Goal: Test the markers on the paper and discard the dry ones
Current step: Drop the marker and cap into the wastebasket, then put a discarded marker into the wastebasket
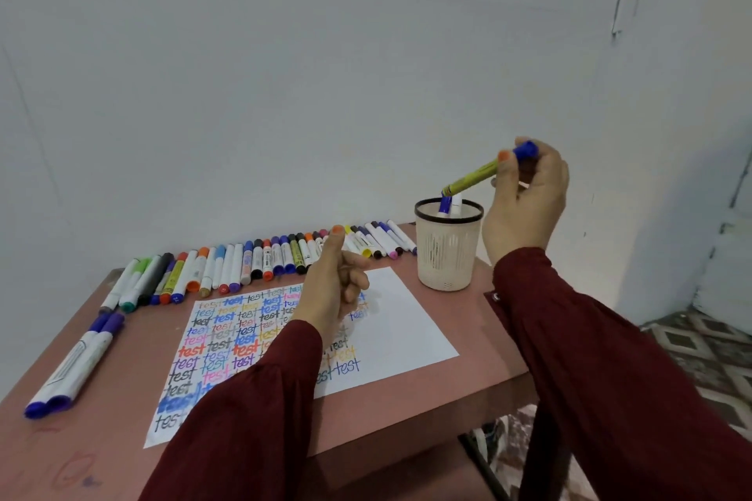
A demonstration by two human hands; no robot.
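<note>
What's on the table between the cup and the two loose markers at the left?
The paper, partly filled with coloured "test" words, with the left hand over it. The head view shows this.

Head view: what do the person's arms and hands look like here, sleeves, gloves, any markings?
Long dark maroon sleeves cover both arms: the left sleeve and the right sleeve end in gathered cuffs at the wrists. The left hand and right hand are ungloved, with orange-painted nails. A small dark spot on the right cuff may be a button.
</note>
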